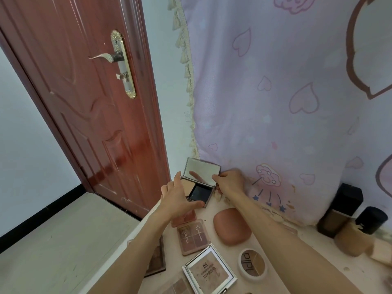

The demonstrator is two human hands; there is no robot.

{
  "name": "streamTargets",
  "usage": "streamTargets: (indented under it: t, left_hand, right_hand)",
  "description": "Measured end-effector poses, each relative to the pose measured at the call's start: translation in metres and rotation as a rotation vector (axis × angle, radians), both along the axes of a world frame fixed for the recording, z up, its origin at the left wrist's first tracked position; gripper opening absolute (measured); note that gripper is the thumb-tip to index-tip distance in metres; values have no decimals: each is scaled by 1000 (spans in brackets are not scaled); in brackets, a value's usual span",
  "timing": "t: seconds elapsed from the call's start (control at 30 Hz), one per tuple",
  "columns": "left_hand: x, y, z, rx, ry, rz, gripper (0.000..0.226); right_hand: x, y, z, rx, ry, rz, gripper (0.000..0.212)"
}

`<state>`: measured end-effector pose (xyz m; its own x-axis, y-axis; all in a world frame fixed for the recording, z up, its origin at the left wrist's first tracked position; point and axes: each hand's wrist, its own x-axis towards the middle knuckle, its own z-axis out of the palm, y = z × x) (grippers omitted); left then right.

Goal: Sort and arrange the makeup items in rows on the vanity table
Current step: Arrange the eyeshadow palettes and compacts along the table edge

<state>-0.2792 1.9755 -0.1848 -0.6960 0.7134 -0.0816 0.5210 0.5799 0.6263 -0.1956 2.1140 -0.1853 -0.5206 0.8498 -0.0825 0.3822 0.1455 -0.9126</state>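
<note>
Both hands reach to the far edge of the tabletop. Left hand holds the near left side of an open powder compact, thumb under its front edge, fingers along its left side. Right hand pinches the right end of the compact at the hinge. Compact lid stands raised, mirror facing the camera.

Nearest on the tabletop: a square silver-framed palette and a round white pot. Beyond these: a four-pan eyeshadow palette and a rounded terracotta case. Far right, against the lilac heart-print curtain, stand two dark-capped foundation bottles. Far left: a red-brown door with brass handle.
</note>
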Motion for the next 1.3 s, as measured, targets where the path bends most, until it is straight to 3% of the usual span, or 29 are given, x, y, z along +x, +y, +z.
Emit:
streamTargets:
  t: [0.47,0.67,0.83,1.03,1.3]
  left_hand:
    - [0,-1,3,-36,17,-21,107]
    - [30,-12,8,70,253,-61,69]
    - [64,-20,17,17,261,-359,48]
    - [86,-12,24,-153,193,-452,64]
    - [98,-9,28,-105,127,-433,75]
  right_hand:
    - [24,-1,6,-23,92,58,16]
    - [71,-13,21,164,-79,165,19]
    - [106,-30,27,174,-211,199,23]
    - [128,-39,25,71,-252,213,23]
    - [136,-46,24,-65,-140,174,21]
